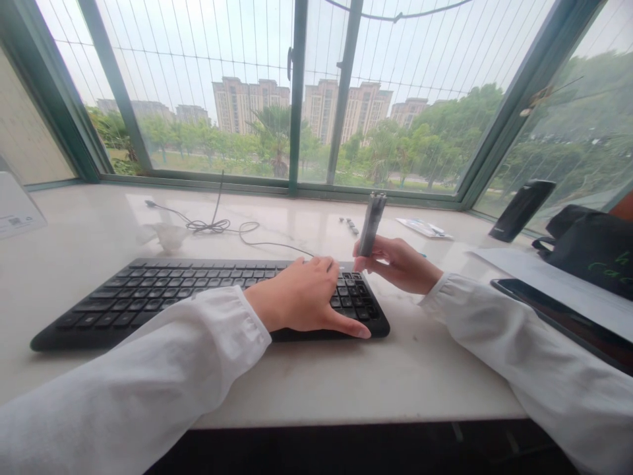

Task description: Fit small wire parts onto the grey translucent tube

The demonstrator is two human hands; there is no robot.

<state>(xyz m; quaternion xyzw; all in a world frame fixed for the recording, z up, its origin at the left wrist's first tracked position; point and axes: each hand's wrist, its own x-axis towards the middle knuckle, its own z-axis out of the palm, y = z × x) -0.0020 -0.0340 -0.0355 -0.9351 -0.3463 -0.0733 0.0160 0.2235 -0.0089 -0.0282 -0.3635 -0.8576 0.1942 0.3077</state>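
A black keyboard [163, 290] lies on the white marble-look sill. My left hand [299, 297] rests palm down across its right part, fingers stretched forward and thumb spread out to the right. My right hand [403, 264] is just beyond the keyboard's far right corner. Its thumb and fingers are closed around a slim grey upright tool [370, 224] with small metal tips at the top; its exact kind is unclear. Several small grey pieces that look like keycaps [349, 225] lie behind the keyboard. Some key spots [351, 276] at its upper right look bare.
A thin cable [212, 226] coils behind the keyboard. To the right are a small white packet [424, 228], a black upright object [523, 210], a dark bag [588, 247], white paper [514, 260] and a phone [558, 316]. Windows [297, 99] rise behind the sill.
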